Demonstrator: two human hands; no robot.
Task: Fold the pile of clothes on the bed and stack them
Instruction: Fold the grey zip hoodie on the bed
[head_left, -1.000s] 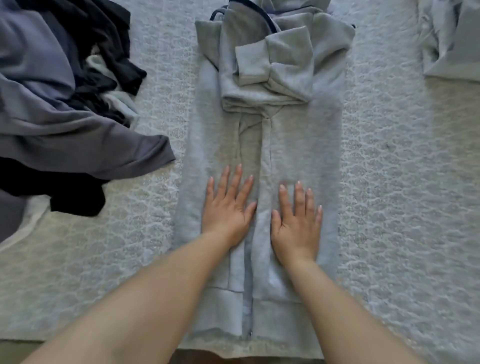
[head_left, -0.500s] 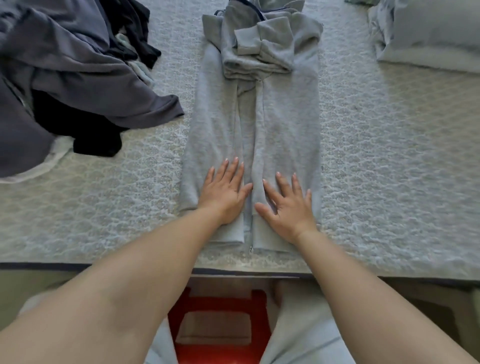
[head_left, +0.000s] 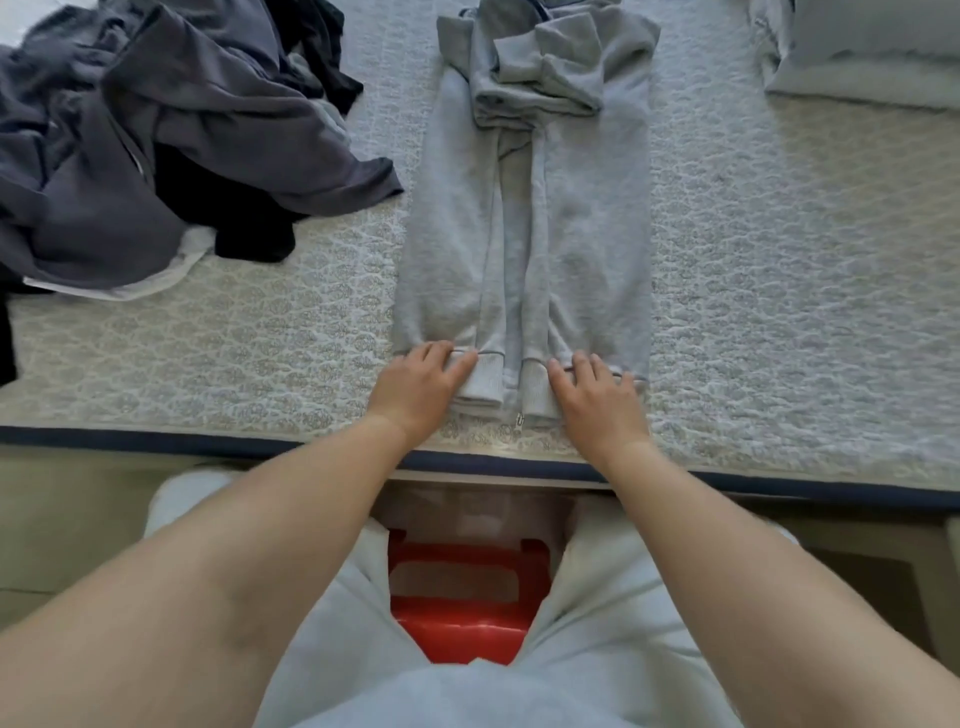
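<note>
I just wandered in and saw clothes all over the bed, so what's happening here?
A person is folding laundry on the bed. A light grey zip-up hoodie lies flat in a long narrow strip, its sleeves and hood already folded in at the far end. The left hand and the right hand both take hold of its ribbed bottom hem near the mattress edge, probably to fold it up. A heap of dark unfolded clothes waits to the left.

Bed (head_left: 779, 312): pale quilted patterned cover, dark blue piping along near edge. Pillow (head_left: 872, 47) at 1 o'clock. Red plastic stool (head_left: 467, 623) at 6 o'clock, on dull tan floor (head_left: 62, 519); soft daylight.
</note>
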